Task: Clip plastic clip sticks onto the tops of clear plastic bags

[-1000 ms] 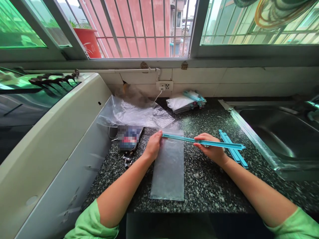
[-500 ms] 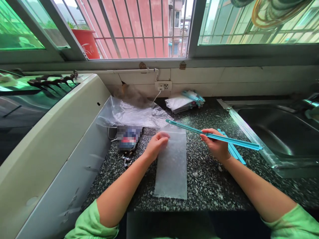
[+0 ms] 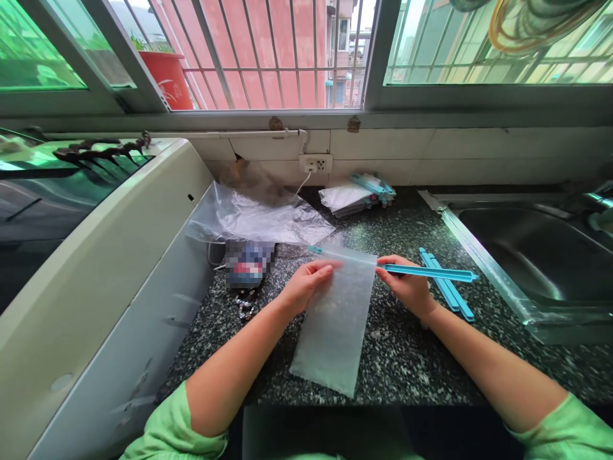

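Note:
My left hand [image 3: 311, 281] is closed on the upper left part of a clear frosted plastic bag [image 3: 335, 332], its thumb in front and its fingers behind the film. The bag hangs slightly tilted over the counter. My right hand [image 3: 407, 284] pinches a long blue plastic bag-sealing strip [image 3: 431, 273] at the bag's upper right corner. Part of this strip runs behind the bag's top edge, and its far tip shows past the upper left corner. Beyond my right hand, a few more blue strips [image 3: 447, 284] lie on the counter.
A crumpled clear plastic sheet [image 3: 268, 217] lies at the back left, with a blurred-out packet [image 3: 249, 262] before it. Bags with blue strips [image 3: 357, 191] are stacked near the wall socket [image 3: 317, 164]. The stove [image 3: 110, 255] bounds the left, the steel sink [image 3: 527, 255] the right.
My right hand has moved left with the blue strip to the bag's top, and the strip now passes behind it. My left hand has lifted and tilted the bag's upper end.

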Demonstrator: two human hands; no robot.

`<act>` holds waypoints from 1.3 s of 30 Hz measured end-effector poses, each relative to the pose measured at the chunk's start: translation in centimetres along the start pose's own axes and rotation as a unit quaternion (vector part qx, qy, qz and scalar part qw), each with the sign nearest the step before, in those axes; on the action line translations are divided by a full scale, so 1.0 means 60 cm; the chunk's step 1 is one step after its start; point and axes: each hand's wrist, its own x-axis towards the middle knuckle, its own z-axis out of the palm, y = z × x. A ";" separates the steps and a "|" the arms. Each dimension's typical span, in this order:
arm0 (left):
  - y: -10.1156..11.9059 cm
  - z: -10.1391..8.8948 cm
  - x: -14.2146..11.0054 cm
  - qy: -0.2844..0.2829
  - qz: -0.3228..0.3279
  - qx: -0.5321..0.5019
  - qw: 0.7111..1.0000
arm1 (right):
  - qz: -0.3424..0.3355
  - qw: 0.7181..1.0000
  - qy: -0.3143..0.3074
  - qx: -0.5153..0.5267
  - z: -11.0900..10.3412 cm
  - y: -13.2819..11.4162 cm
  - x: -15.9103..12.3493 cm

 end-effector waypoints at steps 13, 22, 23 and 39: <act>-0.011 0.001 0.013 0.066 -0.024 -0.035 0.997 | 0.029 0.997 -0.062 0.038 0.007 -0.018 -0.006; -0.012 0.009 0.013 0.098 -0.012 -0.100 0.990 | 0.032 0.995 -0.075 0.064 0.003 -0.016 -0.004; -0.011 0.010 0.013 0.106 -0.008 -0.106 0.989 | 0.032 0.994 -0.073 0.071 0.002 -0.016 -0.003; -0.011 0.009 0.011 0.130 0.015 -0.103 0.986 | -0.128 0.991 0.031 0.024 -0.004 -0.012 -0.009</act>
